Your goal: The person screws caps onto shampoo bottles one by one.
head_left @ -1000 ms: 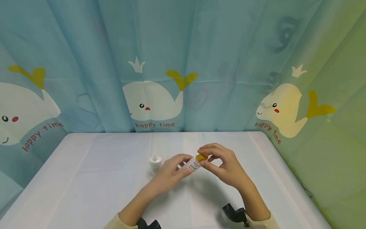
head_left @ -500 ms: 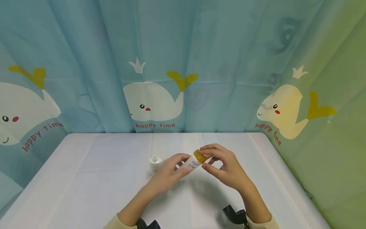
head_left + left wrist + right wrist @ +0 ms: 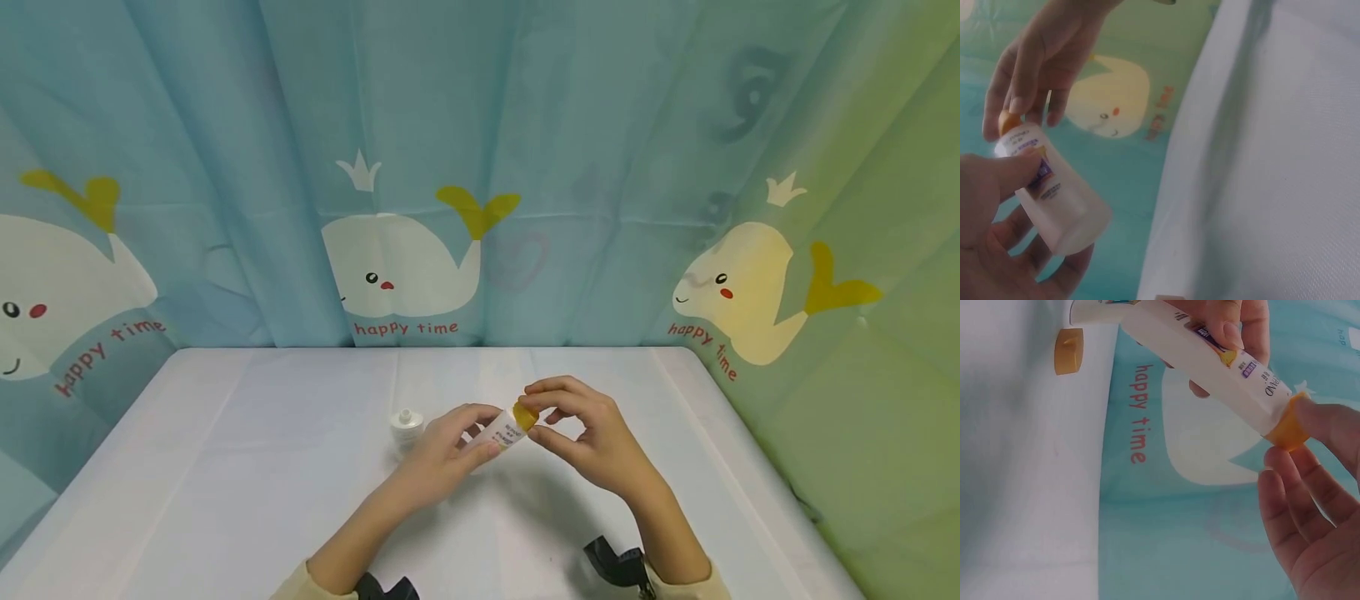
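Note:
My left hand (image 3: 438,458) grips a white plastic lotion bottle (image 3: 500,432) around its body, thumb across the printed label, and holds it tilted above the table. At the bottle's upper right end is a yellow-orange cap (image 3: 527,415). My right hand (image 3: 585,423) pinches this cap (image 3: 1289,425) between thumb and fingertips, its other fingers spread loosely. Beyond the left hand stands a second white bottle (image 3: 407,425), uncapped, its narrow neck showing. A loose orange cap (image 3: 1069,351) lies on the table near that bottle in the right wrist view; in the head view it is hidden.
A white-covered table (image 3: 247,467) spreads under both hands. Behind it hangs a blue-green curtain (image 3: 585,275) printed with whales. Black camera mounts (image 3: 618,562) sit at the wrists, beside the cream sleeves.
The right fingers have shifted slightly around the cap, and the bottle's capped end has tilted a little up and back. Left hand and standing bottle stay in place.

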Available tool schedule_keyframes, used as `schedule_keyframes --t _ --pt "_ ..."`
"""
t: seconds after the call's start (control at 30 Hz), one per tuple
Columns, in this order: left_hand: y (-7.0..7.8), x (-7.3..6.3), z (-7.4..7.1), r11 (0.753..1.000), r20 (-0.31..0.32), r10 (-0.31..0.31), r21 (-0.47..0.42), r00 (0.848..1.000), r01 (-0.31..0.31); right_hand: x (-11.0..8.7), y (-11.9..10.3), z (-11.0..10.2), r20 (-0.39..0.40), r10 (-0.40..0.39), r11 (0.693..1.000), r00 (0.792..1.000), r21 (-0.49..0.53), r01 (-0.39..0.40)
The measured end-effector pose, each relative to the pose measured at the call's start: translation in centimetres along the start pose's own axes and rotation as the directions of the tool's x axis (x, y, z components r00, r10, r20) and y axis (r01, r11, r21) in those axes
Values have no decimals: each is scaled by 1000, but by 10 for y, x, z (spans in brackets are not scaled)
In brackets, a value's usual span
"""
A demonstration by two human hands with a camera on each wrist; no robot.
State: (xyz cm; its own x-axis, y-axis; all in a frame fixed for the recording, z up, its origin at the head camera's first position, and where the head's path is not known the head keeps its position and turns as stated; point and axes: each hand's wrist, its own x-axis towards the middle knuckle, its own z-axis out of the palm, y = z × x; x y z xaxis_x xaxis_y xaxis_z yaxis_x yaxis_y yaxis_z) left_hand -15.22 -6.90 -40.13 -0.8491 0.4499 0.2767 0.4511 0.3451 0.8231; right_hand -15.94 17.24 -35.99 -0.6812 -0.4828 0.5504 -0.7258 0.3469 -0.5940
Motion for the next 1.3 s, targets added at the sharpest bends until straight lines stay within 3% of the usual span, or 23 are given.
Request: schedule_keyframes --t 0.5,1.03,1.3 --pt "1 0 1 1000 4 13 16 1000 -13 0 3 2 5 7 1000 1000 -3 -7" --pt "2 0 -2 1000 -22 -22 9 1000 22 -1 1 1 13 16 1000 1000 9 -16" --pt "1 1 -4 998 54 -28 -54 998 30 -1 5 -3 40 -23 999 999 42 21"
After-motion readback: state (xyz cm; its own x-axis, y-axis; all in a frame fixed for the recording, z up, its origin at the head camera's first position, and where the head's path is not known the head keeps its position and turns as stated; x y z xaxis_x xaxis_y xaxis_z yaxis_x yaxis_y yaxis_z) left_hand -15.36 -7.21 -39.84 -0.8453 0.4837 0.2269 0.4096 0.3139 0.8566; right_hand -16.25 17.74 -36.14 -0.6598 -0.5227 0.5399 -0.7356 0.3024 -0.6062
